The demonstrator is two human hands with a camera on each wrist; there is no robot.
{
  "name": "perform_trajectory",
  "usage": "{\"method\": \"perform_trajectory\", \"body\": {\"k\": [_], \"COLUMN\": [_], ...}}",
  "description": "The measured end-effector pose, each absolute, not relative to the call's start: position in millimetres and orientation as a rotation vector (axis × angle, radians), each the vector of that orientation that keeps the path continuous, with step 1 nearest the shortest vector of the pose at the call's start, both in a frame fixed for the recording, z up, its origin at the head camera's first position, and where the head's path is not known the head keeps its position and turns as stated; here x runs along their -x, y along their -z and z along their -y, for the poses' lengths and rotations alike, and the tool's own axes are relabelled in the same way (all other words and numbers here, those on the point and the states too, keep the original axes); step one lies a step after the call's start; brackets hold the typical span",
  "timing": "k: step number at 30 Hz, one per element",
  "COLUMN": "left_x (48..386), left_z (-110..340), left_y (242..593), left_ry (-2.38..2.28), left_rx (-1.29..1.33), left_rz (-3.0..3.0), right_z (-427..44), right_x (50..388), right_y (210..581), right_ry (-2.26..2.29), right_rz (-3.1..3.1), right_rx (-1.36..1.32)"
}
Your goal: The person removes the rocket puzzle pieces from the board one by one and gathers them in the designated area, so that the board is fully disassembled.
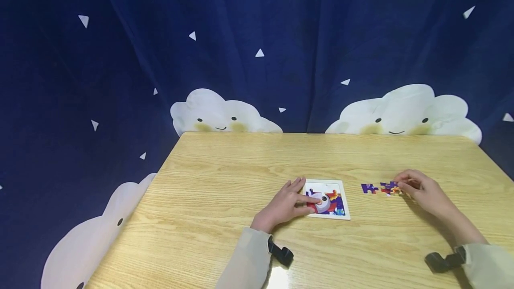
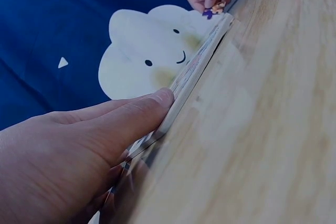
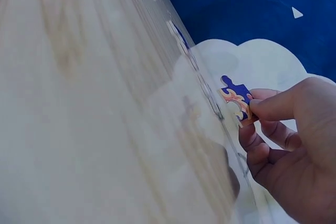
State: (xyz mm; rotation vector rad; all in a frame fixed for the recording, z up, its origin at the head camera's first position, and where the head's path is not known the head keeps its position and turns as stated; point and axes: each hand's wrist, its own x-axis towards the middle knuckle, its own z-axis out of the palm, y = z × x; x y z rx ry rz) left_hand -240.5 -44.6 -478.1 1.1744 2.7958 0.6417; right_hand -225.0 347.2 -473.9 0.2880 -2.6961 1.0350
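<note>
A jigsaw puzzle in a white frame (image 1: 346, 208) lies on the table, with a round white-and-red character in its assembled lower part. The upper part of the frame is bare white. My left hand (image 1: 286, 204) rests on its left side, fingers extended over the picture; in the left wrist view the thumb (image 2: 160, 100) touches the frame's edge. To the right, my right hand (image 1: 427, 193) pinches a purple-and-orange puzzle piece (image 3: 239, 98) between thumb and fingers, raised off the table. Loose puzzle pieces (image 1: 367, 188) lie just left of that hand.
A light wood table (image 1: 209, 182) extends around both hands. Behind it hangs a dark blue curtain (image 1: 241, 21) with white triangles and smiling clouds. Each wrist wears a black strap with a small device (image 1: 283, 255).
</note>
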Motion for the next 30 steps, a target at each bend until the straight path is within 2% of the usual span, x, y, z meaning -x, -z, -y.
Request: {"method": "perform_trajectory", "body": {"k": [30], "left_x": [240], "left_z": [45], "left_y": [478], "left_ry": [-0.658], "left_rx": [-1.154], "left_rz": [-2.789], "right_z": [-377], "right_x": [224], "right_y": [481], "right_ry": [-0.986], "right_rz": [2.794], "right_rx": [-0.103]}}
